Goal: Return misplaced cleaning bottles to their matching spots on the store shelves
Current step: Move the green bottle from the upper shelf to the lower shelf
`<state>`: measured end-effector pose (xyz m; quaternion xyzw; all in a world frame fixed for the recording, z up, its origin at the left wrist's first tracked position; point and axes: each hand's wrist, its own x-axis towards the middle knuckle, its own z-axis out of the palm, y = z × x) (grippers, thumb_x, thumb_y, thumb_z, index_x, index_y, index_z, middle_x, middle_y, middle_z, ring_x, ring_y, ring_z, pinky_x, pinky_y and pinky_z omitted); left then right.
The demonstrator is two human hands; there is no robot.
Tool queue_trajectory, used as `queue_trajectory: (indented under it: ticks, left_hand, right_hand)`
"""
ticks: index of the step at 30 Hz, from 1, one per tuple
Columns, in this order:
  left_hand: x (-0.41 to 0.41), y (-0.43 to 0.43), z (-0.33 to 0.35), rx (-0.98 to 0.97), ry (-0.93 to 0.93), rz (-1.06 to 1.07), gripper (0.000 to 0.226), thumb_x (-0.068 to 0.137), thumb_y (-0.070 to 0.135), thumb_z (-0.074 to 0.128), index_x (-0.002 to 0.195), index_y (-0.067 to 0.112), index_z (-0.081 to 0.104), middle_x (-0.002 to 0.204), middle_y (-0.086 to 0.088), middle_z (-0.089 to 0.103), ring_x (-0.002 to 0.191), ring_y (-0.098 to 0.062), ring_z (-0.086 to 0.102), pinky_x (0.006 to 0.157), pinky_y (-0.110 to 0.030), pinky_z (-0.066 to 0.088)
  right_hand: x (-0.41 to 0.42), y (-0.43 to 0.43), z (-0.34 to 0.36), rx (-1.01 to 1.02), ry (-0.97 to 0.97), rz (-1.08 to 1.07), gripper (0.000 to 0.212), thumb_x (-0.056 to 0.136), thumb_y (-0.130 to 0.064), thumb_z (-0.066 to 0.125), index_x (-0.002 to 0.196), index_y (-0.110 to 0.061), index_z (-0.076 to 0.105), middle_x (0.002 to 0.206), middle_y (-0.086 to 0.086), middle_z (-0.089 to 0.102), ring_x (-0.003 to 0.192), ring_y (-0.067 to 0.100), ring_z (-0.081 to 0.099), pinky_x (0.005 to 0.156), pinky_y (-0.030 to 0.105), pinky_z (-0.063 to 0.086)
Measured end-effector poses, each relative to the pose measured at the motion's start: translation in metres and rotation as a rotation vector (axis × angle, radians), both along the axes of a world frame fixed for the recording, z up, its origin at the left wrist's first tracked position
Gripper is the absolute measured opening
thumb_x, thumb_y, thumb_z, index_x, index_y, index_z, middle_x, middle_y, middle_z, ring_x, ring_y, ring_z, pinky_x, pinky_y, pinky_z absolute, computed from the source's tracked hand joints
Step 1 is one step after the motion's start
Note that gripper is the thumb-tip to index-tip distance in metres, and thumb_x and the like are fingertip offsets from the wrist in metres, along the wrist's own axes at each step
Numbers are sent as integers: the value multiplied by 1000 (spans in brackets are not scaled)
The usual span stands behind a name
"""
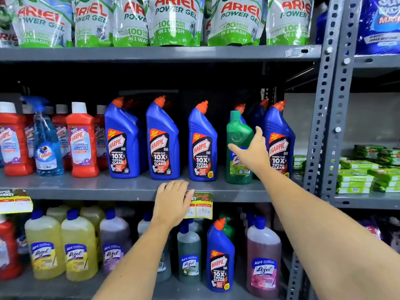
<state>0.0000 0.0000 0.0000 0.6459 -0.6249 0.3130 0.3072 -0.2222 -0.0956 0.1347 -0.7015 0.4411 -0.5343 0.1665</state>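
A green bottle (238, 135) stands on the middle shelf (108, 187) among blue Harpic toilet-cleaner bottles (162, 141). My right hand (253, 150) is on it, thumb across its front and fingers round its right side. My left hand (172, 202) lies flat on the shelf's front edge, partly covering a price tag (202, 205), and holds nothing. On the lower shelf one blue Harpic bottle (219, 256) stands among Lizol bottles (264, 258). A blue Colin spray bottle (46, 144) stands among red Harpic bottles (83, 141) at the left.
Ariel pouches (175, 20) fill the top shelf. Yellow Lizol bottles (79, 245) stand lower left. A grey slotted upright (324, 105) divides this bay from the right one, where green soap packs (357, 176) are stacked.
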Motion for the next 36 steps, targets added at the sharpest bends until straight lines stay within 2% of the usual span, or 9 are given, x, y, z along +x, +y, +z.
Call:
queue_trajectory:
  ticks: [5, 10, 13, 16, 20, 23, 26, 33, 36]
  left_hand:
    - [2, 0, 1, -16, 5, 0, 47, 98, 42, 31, 112, 12, 64, 110, 0, 68, 101, -22, 60, 89, -39, 40]
    - [2, 1, -3, -11, 6, 21, 50, 99, 43, 30, 116, 11, 64, 116, -4, 68, 108, -23, 60, 94, -39, 39]
    - [0, 0, -5, -25, 11, 29, 51, 99, 43, 30, 118, 10, 64, 118, -6, 67, 110, -24, 59, 96, -39, 37]
    - [2, 0, -6, -29, 9, 30, 52, 99, 43, 30, 119, 9, 64, 118, -6, 67, 110, -25, 60, 97, -39, 38]
    - [-1, 2, -3, -34, 57, -23, 54, 99, 46, 31, 127, 10, 61, 127, -6, 64, 118, -24, 57, 103, -40, 36]
    - [-1, 13, -8, -118, 16, -6, 49, 100, 34, 34, 143, 11, 44, 151, -7, 41, 139, -21, 36, 116, -46, 18]
    - [5, 28, -43, -220, -25, -10, 48, 98, 27, 38, 142, 9, 41, 155, -17, 30, 144, -29, 24, 117, -54, 11]
    - [31, 58, -184, 171, -33, -83, 46, 100, 33, 33, 138, 15, 50, 154, -11, 33, 144, -29, 23, 115, -54, 18]
    - [41, 70, -231, 373, 27, -46, 46, 98, 32, 35, 135, 16, 55, 150, -8, 42, 139, -29, 35, 110, -48, 23]
  right_hand:
    - [-7, -17, -7, 143, -2, 71, 91, 68, -36, 85, 140, -14, 32, 132, 11, 58, 119, 32, 57, 102, 48, 46]
    - [-5, -21, -9, 173, -15, 64, 72, 70, -35, 84, 124, -9, 45, 127, 11, 60, 114, 31, 58, 97, 43, 48]
    - [-4, -20, -12, 131, -30, 54, 68, 72, -33, 83, 122, -9, 45, 124, 8, 58, 107, 27, 59, 75, 25, 49]
    - [-8, -11, -16, 70, -54, 68, 64, 74, -28, 82, 123, -8, 45, 124, 6, 55, 98, 22, 55, 50, 7, 37]
    - [-13, 7, -25, -95, -131, 75, 74, 68, -34, 84, 127, -13, 45, 124, 3, 60, 109, 23, 62, 85, 31, 50]
    - [-24, 37, -28, -140, -306, 189, 70, 71, -26, 83, 127, -10, 44, 111, -5, 63, 96, -2, 65, 83, 18, 50]
    - [-33, 70, -48, -181, -435, 266, 68, 71, -22, 83, 128, -14, 46, 119, -3, 64, 109, 8, 63, 98, 32, 50]
    - [-9, 120, -163, 64, -361, 418, 60, 68, -2, 83, 112, -27, 52, 97, -16, 72, 89, 8, 71, 73, 20, 56]
    - [16, 120, -214, 180, -288, 399, 68, 65, -2, 86, 120, -21, 51, 103, -6, 72, 93, 10, 71, 83, 32, 58]
